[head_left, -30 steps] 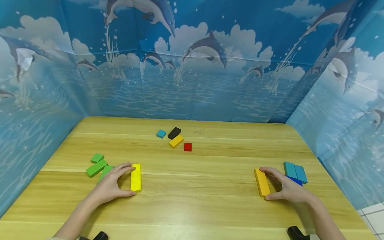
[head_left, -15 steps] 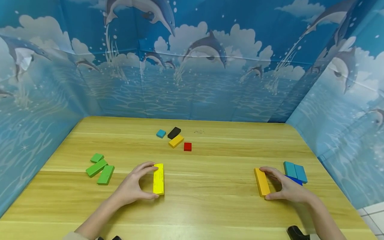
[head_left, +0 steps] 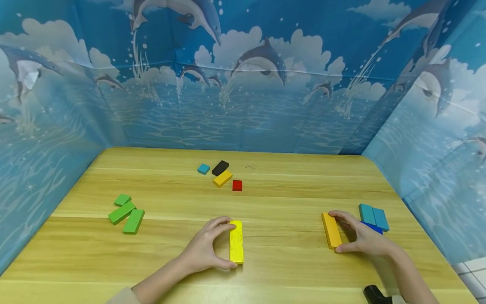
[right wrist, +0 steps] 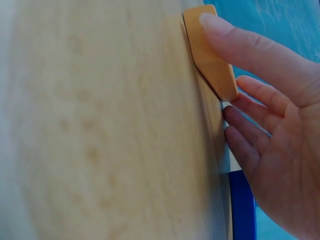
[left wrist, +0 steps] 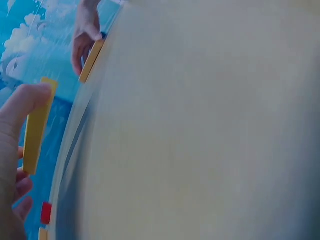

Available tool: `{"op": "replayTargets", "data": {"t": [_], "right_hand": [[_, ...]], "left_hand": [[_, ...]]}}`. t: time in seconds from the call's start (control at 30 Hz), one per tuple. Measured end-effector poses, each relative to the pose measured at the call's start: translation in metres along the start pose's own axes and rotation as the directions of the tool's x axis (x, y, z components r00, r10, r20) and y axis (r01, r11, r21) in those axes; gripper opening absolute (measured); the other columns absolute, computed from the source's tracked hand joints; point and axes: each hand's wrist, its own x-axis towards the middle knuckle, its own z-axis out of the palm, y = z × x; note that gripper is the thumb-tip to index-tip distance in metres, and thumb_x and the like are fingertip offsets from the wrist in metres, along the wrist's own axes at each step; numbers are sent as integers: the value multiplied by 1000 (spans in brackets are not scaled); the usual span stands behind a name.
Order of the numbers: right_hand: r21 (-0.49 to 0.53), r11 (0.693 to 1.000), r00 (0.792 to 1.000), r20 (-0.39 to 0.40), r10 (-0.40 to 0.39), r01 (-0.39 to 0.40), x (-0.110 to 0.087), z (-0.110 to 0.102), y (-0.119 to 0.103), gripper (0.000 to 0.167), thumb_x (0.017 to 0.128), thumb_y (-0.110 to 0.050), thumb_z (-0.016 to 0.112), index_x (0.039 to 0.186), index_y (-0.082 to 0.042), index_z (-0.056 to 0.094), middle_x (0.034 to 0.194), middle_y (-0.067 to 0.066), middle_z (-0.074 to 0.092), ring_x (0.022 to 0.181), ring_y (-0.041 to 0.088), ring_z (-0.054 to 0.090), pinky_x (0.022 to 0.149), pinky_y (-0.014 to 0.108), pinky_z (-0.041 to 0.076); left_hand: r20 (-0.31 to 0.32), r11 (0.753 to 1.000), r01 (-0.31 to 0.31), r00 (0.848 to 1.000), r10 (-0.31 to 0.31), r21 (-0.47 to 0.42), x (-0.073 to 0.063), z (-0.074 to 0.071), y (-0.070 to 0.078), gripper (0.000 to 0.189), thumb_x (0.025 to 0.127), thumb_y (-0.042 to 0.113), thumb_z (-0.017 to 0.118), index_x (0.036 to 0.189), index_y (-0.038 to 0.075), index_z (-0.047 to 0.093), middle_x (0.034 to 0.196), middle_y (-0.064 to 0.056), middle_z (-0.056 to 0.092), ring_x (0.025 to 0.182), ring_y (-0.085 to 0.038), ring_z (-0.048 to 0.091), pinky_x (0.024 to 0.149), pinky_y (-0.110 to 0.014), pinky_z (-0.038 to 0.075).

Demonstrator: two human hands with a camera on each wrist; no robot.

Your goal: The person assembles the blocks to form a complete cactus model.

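In the head view my left hand (head_left: pixel 201 249) pinches a bright yellow block (head_left: pixel 236 242) by its two ends, thumb at the near end and fingers at the far end. The left wrist view shows this yellow block (left wrist: pixel 36 132) held up off the tabletop. To the right, my right hand (head_left: pixel 364 240) grips an orange block (head_left: pixel 332 231) the same way, at its ends. In the right wrist view the thumb presses one end of the orange block (right wrist: pixel 210 55), low over or on the wood; I cannot tell which.
Three green blocks (head_left: pixel 133 221) lie at the left of the wooden table (head_left: pixel 281 270). Farther back are a small blue block (head_left: pixel 203 169), a black block (head_left: pixel 220 168), an orange-yellow block (head_left: pixel 222 178) and a red block (head_left: pixel 237 185). Teal blocks (head_left: pixel 366 214) and a dark blue block (head_left: pixel 372 228) lie beside the right hand.
My left hand has carried the yellow block rightward and slightly nearer, away from the green blocks, to the middle of the table. The right hand and the orange block stay in place.
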Motion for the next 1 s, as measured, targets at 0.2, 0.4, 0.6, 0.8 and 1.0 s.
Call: {"op": "replayTargets", "data": {"t": [0.2, 0.4, 0.6, 0.8, 1.0], "right_hand": [[3, 1000, 1000, 2, 3, -3, 0, 1, 0, 82, 74, -23, 75, 137, 1, 30, 136, 23, 33, 117, -19, 24, 92, 1, 20], [0, 1000, 1000, 4, 0, 0, 0, 0, 0, 81, 75, -22, 75, 137, 2, 29, 136, 24, 33, 117, -19, 25, 91, 1, 21], [11, 1000, 1000, 9, 2, -2, 2, -1, -1, 82, 75, -22, 75, 137, 4, 28, 136, 25, 33, 117, -19, 25, 91, 1, 22], [27, 1000, 1000, 17, 6, -6, 2, -1, -2, 82, 75, -21, 75, 136, 5, 28, 136, 25, 32, 117, -19, 26, 91, 1, 22], [24, 1000, 1000, 16, 9, -10, 2, -1, -1, 82, 75, -22, 75, 137, 5, 28, 136, 25, 32, 117, -19, 25, 91, 1, 22]], "left_hand": [[69, 1000, 13, 998, -12, -6, 3, 18, 11, 78, 59, 49, 81, 124, 15, 54, 133, -1, 44, 120, -16, 43, 94, -41, 42], [100, 1000, 0, 995, -2, 17, 4, 31, 19, 77, 60, 51, 80, 124, 15, 55, 133, -1, 44, 120, -16, 42, 94, -40, 41], [124, 998, -38, 992, 31, 53, 5, 40, 24, 79, 61, 53, 78, 126, 15, 54, 133, 0, 44, 120, -14, 42, 95, -38, 41], [146, 995, -53, 988, 40, 86, 6, 47, 27, 80, 62, 56, 76, 127, 16, 53, 133, 0, 44, 119, -14, 42, 96, -36, 40], [151, 990, -65, 987, 46, 124, 7, 52, 28, 80, 62, 57, 75, 126, 16, 53, 132, -1, 45, 119, -14, 42, 96, -36, 41]]}}
